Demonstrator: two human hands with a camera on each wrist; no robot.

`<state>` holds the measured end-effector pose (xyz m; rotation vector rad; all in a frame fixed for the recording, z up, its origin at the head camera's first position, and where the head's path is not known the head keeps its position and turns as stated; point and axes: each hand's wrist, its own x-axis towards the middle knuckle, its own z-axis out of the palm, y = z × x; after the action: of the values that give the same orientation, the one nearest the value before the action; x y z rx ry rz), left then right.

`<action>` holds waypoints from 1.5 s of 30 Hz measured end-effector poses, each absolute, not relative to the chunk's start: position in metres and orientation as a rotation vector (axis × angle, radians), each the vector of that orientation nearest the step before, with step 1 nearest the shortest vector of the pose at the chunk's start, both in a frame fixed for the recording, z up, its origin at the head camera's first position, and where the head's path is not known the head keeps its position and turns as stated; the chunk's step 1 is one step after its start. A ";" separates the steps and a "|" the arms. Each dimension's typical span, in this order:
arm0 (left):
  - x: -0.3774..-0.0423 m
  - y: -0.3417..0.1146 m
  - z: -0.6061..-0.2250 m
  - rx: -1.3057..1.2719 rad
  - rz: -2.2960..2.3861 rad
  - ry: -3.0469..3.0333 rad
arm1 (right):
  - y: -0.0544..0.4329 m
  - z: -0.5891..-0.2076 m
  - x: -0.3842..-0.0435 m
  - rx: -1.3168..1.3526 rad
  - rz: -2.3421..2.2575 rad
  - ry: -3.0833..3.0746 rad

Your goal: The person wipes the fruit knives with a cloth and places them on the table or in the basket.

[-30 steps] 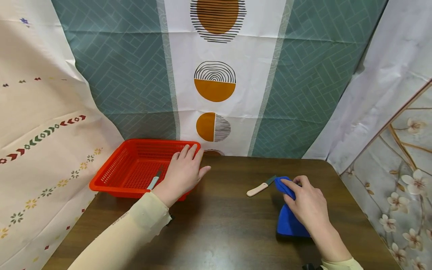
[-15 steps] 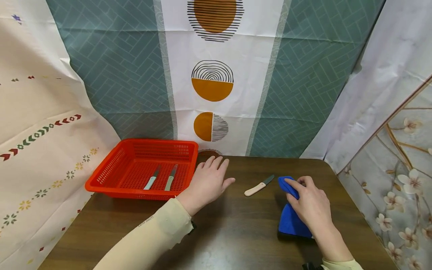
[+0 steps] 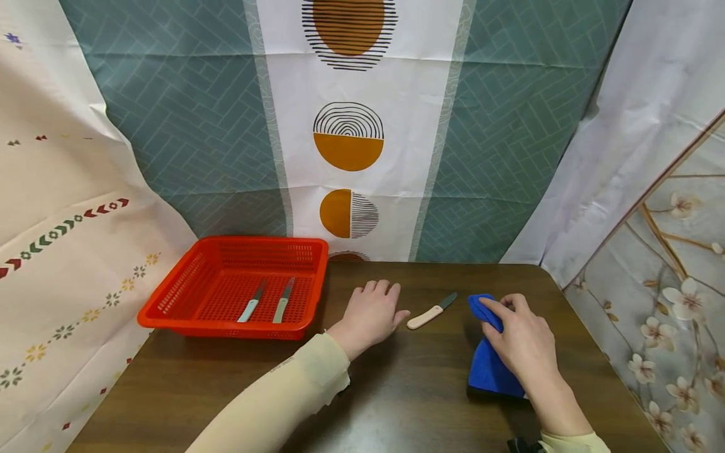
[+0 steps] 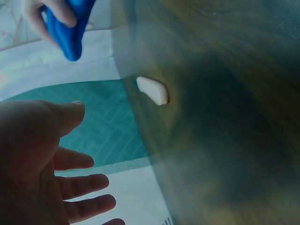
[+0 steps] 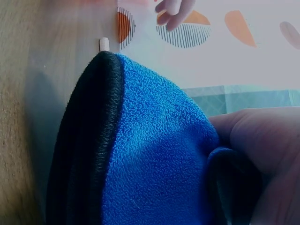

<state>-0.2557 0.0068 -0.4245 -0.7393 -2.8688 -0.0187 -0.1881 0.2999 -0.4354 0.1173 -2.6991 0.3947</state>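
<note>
Your right grip (image 3: 521, 343) pinches a blue cloth (image 3: 490, 372), its fingers hiding part of the folded upper end. Your left grip (image 3: 370, 318) has its fingers extended and apart. A pale-handled knife (image 3: 425, 317) lies on the counter (image 3: 402, 402) between the grips, just beside the left; the cloth hides most of it from the right wrist. Left of the left grip, a red basket (image 3: 226, 328) holds two more knives (image 3: 281, 309), their tips hard to make out.

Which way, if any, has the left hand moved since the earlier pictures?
Yes: in the head view, the left hand has moved right, away from the red basket and toward the peach-handled knife.
</note>
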 end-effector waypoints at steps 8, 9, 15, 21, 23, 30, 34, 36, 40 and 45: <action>-0.262 0.028 -0.438 -0.744 0.039 -2.863 | 0.300 -0.433 -0.188 0.101 0.396 -2.724; -0.263 0.030 -0.440 -0.745 0.046 -2.862 | 0.300 -0.433 -0.188 0.097 0.399 -2.729; -0.275 0.043 -0.455 -0.762 0.054 -2.856 | 0.302 -0.434 -0.188 0.088 0.406 -2.723; -0.281 0.055 -0.465 -0.780 0.088 -2.899 | 0.304 -0.433 -0.189 0.080 0.407 -2.725; -0.281 0.059 -0.467 -0.789 0.110 -2.916 | 0.305 -0.433 -0.189 0.079 0.405 -2.729; -0.285 0.070 -0.477 -0.788 0.128 -2.926 | 0.308 -0.433 -0.188 0.076 0.403 -2.728; -0.286 0.076 -0.477 -0.778 0.123 -2.947 | 0.309 -0.434 -0.187 0.073 0.402 -2.727; -0.286 0.078 -0.476 -0.775 0.125 -2.954 | 0.310 -0.434 -0.186 0.071 0.400 -2.727; -0.285 0.084 -0.475 -0.775 0.141 -2.957 | 0.311 -0.434 -0.185 0.065 0.404 -2.726; -0.286 0.090 -0.474 -0.771 0.180 -2.968 | 0.311 -0.434 -0.183 0.058 0.408 -2.724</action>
<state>-0.2861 0.0901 -0.4738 -0.7715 -2.9677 0.1796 -0.1830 0.3114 -0.4338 0.0582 -2.7244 0.4076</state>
